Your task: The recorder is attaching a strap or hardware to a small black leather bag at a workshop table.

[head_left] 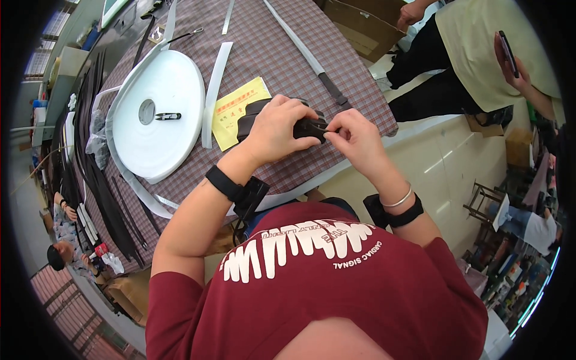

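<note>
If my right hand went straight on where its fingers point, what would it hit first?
Your right hand would probably meet the black item in your left hand first; depth is unclear.

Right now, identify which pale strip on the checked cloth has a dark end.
The long strip, its dark end near the right hand; the other strips, left of it, look wholly pale.

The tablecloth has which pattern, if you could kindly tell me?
The tablecloth has reddish and grey checks, in the head view.

Snips point(168, 116) on reel point(165, 147), on table point(258, 54)
</note>
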Tool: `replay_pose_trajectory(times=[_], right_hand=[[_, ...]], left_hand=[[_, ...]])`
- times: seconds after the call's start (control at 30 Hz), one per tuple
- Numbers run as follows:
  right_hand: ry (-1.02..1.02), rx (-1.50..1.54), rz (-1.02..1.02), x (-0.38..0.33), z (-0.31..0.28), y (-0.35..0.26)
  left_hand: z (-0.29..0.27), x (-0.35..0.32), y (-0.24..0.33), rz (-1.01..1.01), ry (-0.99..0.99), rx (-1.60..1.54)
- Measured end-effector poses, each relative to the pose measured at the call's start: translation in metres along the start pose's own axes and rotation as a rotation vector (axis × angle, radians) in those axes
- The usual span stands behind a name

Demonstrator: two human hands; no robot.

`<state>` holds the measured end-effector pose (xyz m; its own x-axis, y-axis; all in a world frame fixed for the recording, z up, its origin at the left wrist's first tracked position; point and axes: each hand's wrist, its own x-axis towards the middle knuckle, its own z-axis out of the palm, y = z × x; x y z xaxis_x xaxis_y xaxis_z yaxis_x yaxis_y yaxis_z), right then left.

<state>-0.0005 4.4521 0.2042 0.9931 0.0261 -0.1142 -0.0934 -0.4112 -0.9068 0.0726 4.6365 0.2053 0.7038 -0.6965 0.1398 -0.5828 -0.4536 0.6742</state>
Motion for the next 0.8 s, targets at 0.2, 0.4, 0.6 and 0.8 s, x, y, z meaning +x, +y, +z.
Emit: replay_pose_trajectory(times=[0.2,0.4,0.6,0.8], right_hand=[[0.119,-0.134,-0.24,-0.004,0.003,0.004],[0.099,-0.026,-0.047,-0.001,0.001,0.016],[0.024,0.067,0.041,0.006,-0.009,0.003],[0.023,-0.602,-0.44,0.025,-0.005,0.008]], left_hand=[[0.004,0.003,-0.009,0.088,-0.124,0.014],[0.006,0.004,-0.011,-0.012,-0.09,-0.248],[0.011,-0.005,-0.014,0.087,-0.023,-0.144],[0.012,-0.008,-0.011,-0.099,0.059,-0.333]])
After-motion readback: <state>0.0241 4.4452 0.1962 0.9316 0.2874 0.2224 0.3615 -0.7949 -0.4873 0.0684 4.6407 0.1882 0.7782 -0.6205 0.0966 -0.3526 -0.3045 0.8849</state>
